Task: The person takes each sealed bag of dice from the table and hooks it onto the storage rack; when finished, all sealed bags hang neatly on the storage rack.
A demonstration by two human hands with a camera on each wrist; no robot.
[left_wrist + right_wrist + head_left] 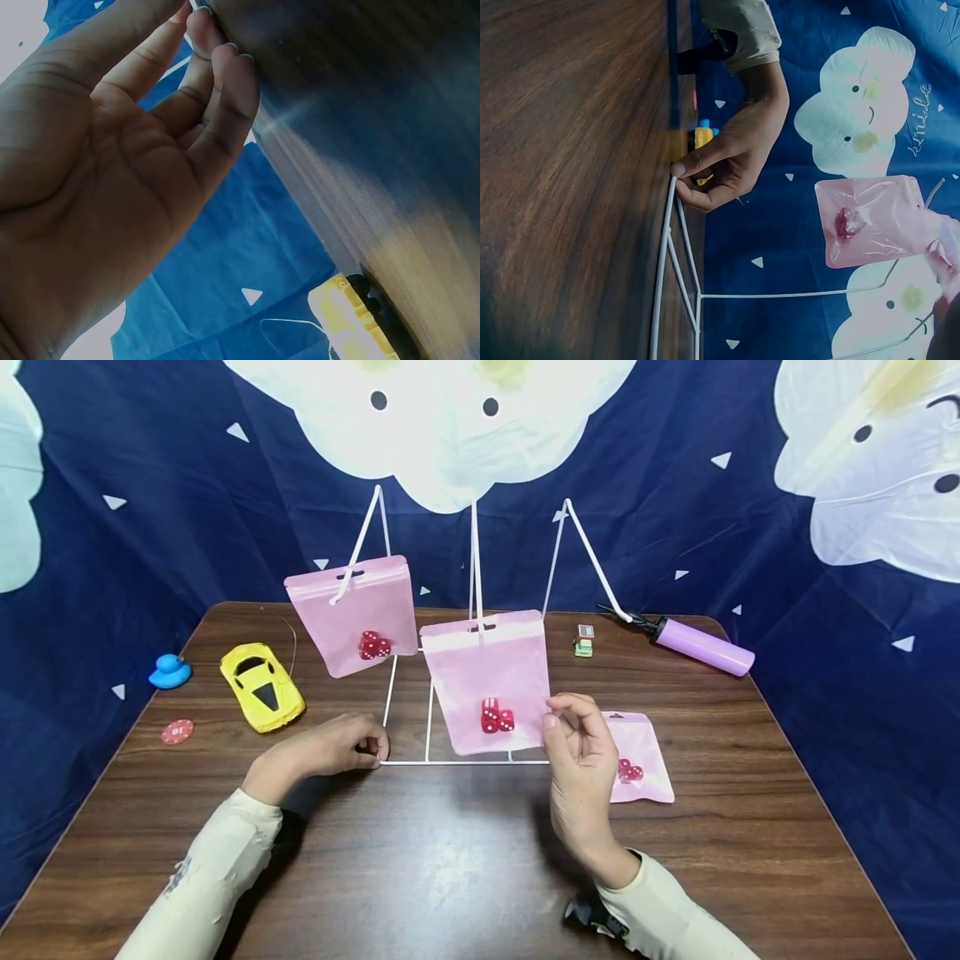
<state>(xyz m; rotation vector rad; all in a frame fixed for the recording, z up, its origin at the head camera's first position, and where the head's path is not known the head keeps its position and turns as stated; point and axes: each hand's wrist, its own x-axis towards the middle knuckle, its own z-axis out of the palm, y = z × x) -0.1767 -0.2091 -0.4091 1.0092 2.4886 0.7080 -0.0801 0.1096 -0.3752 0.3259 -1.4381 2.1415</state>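
A white wire rack (pixel 465 763) with three upright arms stands on the table. My left hand (pixel 322 750) pinches the front left corner of its base between thumb and fingers, as the right wrist view also shows. From the middle arm hangs a pink zip bag (pixel 487 668) with several red dice (pixel 495 717) low inside. My right hand (pixel 583 768) pinches this bag's right edge. Another pink bag with red dice (pixel 352 610) hangs on the left arm, the hook's tip through its slot. A third pink bag (pixel 643 747) lies flat on the table, partly behind my right hand.
A yellow toy car (pixel 264 687), a blue rubber duck (pixel 170 671) and a red chip (pixel 177 732) are at the left. Toward the back right lie a purple hand pump (pixel 705 646) and a small green toy (pixel 582 642). The rack's right arm (pixel 597 560) carries no bag.
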